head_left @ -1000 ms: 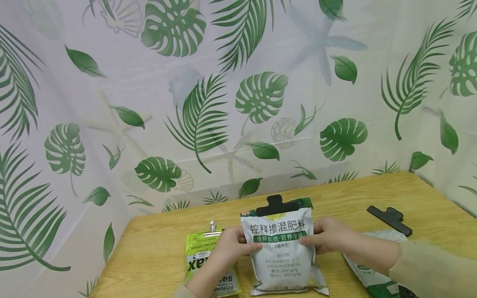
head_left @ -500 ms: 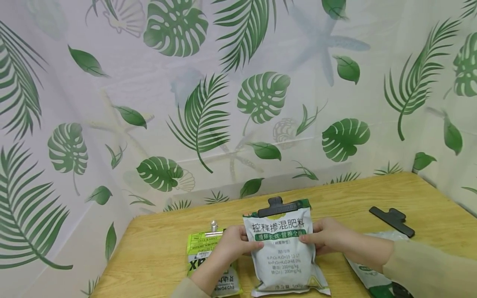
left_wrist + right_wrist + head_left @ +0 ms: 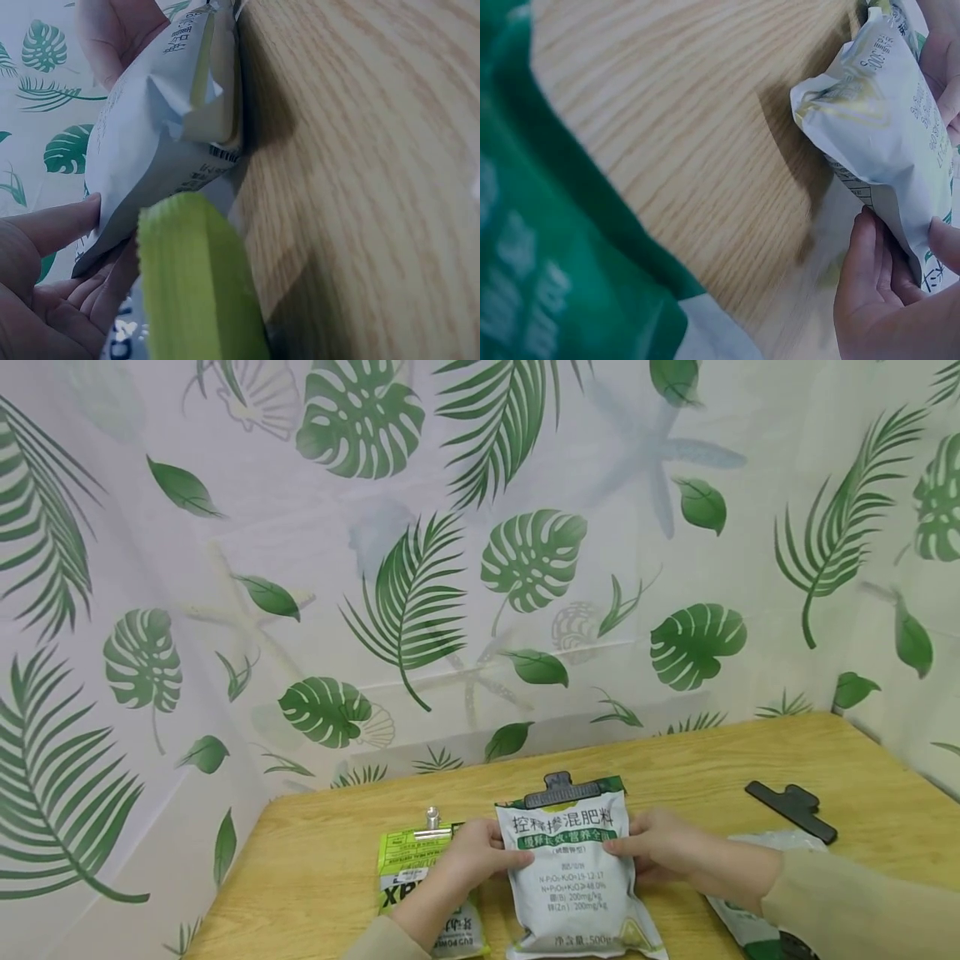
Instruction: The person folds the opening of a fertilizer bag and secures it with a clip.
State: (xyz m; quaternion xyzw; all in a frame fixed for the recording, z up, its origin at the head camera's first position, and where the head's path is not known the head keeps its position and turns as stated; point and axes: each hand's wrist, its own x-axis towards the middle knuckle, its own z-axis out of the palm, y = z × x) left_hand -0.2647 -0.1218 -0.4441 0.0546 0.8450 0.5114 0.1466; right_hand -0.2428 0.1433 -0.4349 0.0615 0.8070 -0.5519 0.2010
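Observation:
A white fertilizer bag (image 3: 566,893) with a green band stands nearly upright, tilted back, at the table's front middle. Across its top sits a black clip (image 3: 561,792). My left hand (image 3: 480,853) grips the bag's left edge, thumb in front and fingers behind. On the opposite edge my right hand (image 3: 663,845) holds it the same way. Both wrist views show fingers tucked behind the bag, with the thumbs on its printed face. In the right wrist view the bag's bottom corner (image 3: 840,101) hangs close over the wood.
Left of the bag lies a yellow-green packet (image 3: 401,856) with a silver clip (image 3: 432,823), partly behind my left forearm. Under my right forearm is another white and green bag (image 3: 738,914). A loose black clip (image 3: 792,810) rests on the wooden table (image 3: 300,860), and a leaf-printed sheet (image 3: 465,610) hangs behind.
The bag's top, with its black clip, has sunk a little and tilted back. Both hands keep their hold. The whole scene has shifted slightly right in view.

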